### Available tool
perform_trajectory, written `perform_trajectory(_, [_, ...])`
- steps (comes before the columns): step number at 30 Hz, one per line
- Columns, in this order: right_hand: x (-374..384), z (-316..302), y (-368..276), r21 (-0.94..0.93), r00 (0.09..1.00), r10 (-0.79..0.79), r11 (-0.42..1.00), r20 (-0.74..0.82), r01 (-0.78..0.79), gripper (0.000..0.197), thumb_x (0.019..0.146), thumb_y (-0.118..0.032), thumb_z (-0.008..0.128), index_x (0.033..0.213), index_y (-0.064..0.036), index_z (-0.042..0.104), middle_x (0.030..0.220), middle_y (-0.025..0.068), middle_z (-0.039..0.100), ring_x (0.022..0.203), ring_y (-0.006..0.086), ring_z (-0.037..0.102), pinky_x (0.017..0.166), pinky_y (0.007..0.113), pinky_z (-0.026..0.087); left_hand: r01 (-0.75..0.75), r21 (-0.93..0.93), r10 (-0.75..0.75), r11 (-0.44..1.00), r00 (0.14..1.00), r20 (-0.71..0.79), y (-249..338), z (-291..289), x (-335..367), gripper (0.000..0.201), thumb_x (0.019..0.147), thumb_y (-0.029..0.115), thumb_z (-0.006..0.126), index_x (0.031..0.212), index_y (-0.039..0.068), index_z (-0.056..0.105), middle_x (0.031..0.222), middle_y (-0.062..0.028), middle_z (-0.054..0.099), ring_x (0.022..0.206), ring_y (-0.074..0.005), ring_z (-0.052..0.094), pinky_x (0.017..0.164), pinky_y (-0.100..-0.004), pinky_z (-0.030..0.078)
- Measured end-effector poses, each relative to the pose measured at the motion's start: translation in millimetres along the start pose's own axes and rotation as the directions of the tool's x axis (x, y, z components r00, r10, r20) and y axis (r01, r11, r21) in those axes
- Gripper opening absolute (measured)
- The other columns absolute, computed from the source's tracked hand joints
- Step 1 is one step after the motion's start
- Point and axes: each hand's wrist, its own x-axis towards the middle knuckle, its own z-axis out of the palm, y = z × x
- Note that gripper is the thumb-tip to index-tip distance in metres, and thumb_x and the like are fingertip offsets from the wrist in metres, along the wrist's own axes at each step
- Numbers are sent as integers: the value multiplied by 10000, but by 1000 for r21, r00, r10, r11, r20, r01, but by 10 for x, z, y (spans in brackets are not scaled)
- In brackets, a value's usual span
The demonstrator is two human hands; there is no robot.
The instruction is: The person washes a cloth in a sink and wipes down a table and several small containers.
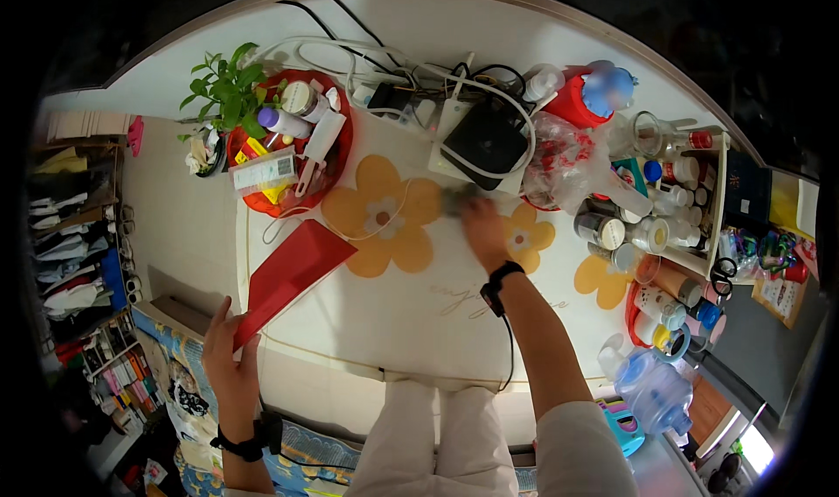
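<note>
My left hand [229, 357] grips the near corner of a flat red thing [293, 274], like a folder or thin box. It is held tilted over the left edge of the table, its far end near a red basket. My right hand [482, 226] reaches to the middle of the table [350, 322], fingers bent and smeared by motion. At its fingertips is a small dark grey-green thing [456, 201], too blurred to name, on the flowered tabletop just in front of a black router [485, 139]. A dark band circles each wrist.
The red basket [345, 139] of bottles and packets stands back left beside a green plant [229, 90]. Cables run along the back. Plastic bags [564, 160], jars [601, 230] and bottles crowd the right side. A large clear water jug [651, 388] stands near right.
</note>
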Motion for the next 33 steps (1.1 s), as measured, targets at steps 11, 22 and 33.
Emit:
perform_trajectory(11, [-1425,-675,-210,351,870,83,893,486,-281,347,882,-316,490,999,7,543,995,223,555,971,375,510,831,416,403,-347,31,346,937,937,54,262,435,600,246,719,35,660,952,28,585,1016,-129,616,1103,-314,510,999,-492,338])
perform_trajectory(22, [-967,-802,771,-173,948,183,957,-261,-232,305,768,-26,512,1064,-43,584,1027,158,519,952,327,486,824,404,421,-570,19,561,822,814,153,868,1284,827,254,728,51,646,973,39,580,1030,-118,600,1103,-291,486,1011,-488,294])
perform_trajectory(33, [-1893,-661,-171,450,821,493,687,287,-571,312,804,-88,532,1107,-69,603,1009,174,528,964,334,483,855,388,401,-626,29,610,780,769,190,1226,1671,860,241,705,84,666,938,76,605,990,-70,622,1165,-232,441,1037,-490,215])
